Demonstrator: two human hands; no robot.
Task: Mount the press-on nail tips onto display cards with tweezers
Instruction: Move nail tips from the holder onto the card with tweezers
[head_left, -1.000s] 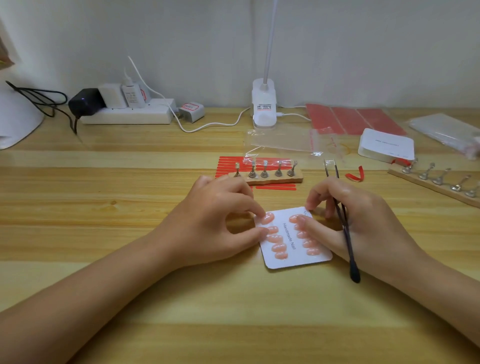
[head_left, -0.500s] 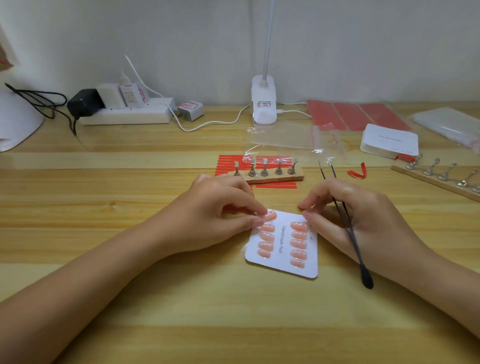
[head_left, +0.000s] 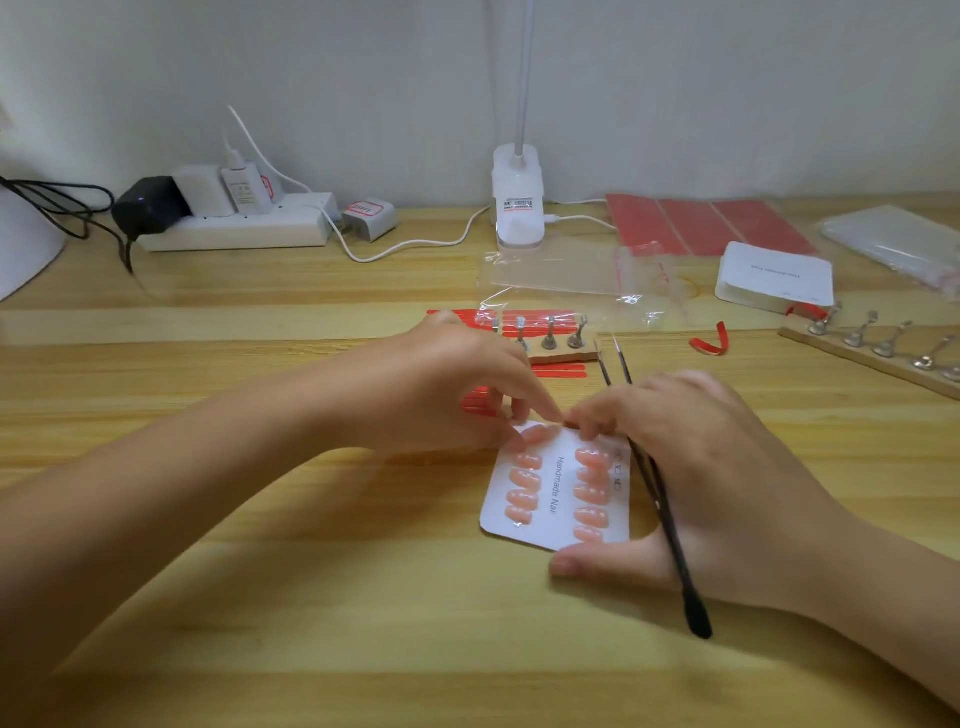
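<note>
Since the display card (head_left: 563, 486) rotated square, all ten tips look seated; our left hand (head_left: 447, 384) fingertips press its top-left tip, right hand (head_left: 711, 467) grips card plus tweezers (head_left: 662, 499).

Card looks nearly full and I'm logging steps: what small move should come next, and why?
Probably press the top-left nail down with the left hand, whose fingertips already sit there. The card shows five nails in each column, and the right hand steadies its edges with the tweezers tucked away, tips empty.
</note>
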